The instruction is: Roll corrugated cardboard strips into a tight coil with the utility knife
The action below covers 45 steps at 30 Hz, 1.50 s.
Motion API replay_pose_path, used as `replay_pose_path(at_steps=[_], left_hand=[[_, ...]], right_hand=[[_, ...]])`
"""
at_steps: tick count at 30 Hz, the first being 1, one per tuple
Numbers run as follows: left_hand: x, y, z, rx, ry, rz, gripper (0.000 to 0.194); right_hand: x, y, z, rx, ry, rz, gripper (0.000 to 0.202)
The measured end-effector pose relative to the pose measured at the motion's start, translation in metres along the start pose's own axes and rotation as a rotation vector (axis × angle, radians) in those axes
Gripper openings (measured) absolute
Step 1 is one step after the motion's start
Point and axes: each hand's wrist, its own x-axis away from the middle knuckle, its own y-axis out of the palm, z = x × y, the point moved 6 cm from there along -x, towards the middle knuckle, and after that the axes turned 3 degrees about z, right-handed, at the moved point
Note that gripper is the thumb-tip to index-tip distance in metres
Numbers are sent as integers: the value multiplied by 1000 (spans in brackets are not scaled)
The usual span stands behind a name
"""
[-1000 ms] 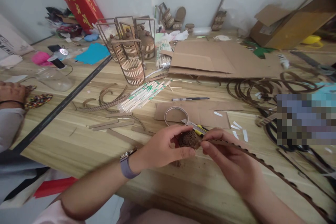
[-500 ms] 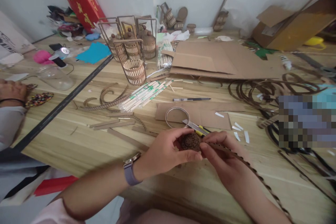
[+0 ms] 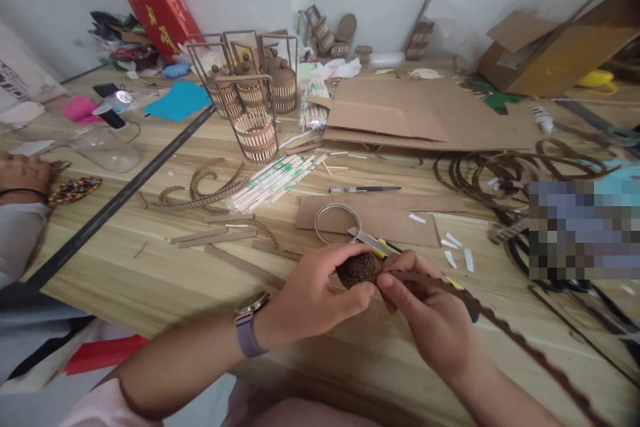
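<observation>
Between the thumb and fingers of my left hand [image 3: 320, 290] is a small coil of rolled brown corrugated cardboard [image 3: 359, 269]. My right hand [image 3: 433, 307] pinches the cardboard strip [image 3: 520, 340] close to where it meets the coil. From there the wavy-edged strip trails over the hand and off to the lower right. Just beyond my hands lies a utility knife [image 3: 373, 240] with yellow on its handle, partly hidden by the right hand. A roll of tape [image 3: 337, 223] rests beside its blade on a flat cardboard piece [image 3: 395, 220].
Wrapped sticks [image 3: 275, 180], a pen [image 3: 365, 189] and loose cardboard strips [image 3: 220, 237] lie ahead. Small stick-and-cardboard baskets [image 3: 256, 137] with tall handles stand behind. Coiled strips [image 3: 465, 177] and a cardboard box [image 3: 545, 47] are on the right. Another person's hand [image 3: 25, 177] is at far left.
The coil has turned and tilted slightly leftward in my left hand. My right hand has shifted a little, and the trailing strip now swings further right, away from the forearm.
</observation>
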Motion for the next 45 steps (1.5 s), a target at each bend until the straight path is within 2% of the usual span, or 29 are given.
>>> replay_pose_path(at_steps=[5,10,17,22,27,29,32,35,37,39,42,45], left_hand=[[3,-5,8,-160,176,67,39],[7,-6,10,-367,316,130,46],[10,1,14,-514,536,1,59],[8,2,17,-525,598,-95,61],[9,6,19,-552,655,-160,64],[9,6,18,-525,665,-170,63],[7,2,15,-435,623,-110,58],[2,-5,5,-342,429,-19,69],[0,-6,-3,-307,314,-9,79],[0,-4,-6,-305,266,-28,77],[-1,-1,-8,-355,250,-67,64],[-2,1,-10,-448,254,-121,57]], right_hand=[[-2,7,17,-203,178,-34,46],[-1,8,20,-134,272,-117,50],[-5,3,12,82,236,-232,57],[-4,0,21,162,166,-286,52],[-3,-2,28,130,204,-314,47],[-4,-1,28,66,243,-309,46],[-6,-1,24,-78,302,-226,45],[-4,3,18,-257,363,-142,44],[0,9,19,-366,420,-133,43],[4,14,23,-440,477,-143,41],[7,16,33,-439,486,-154,41],[4,11,36,-299,430,-164,46]])
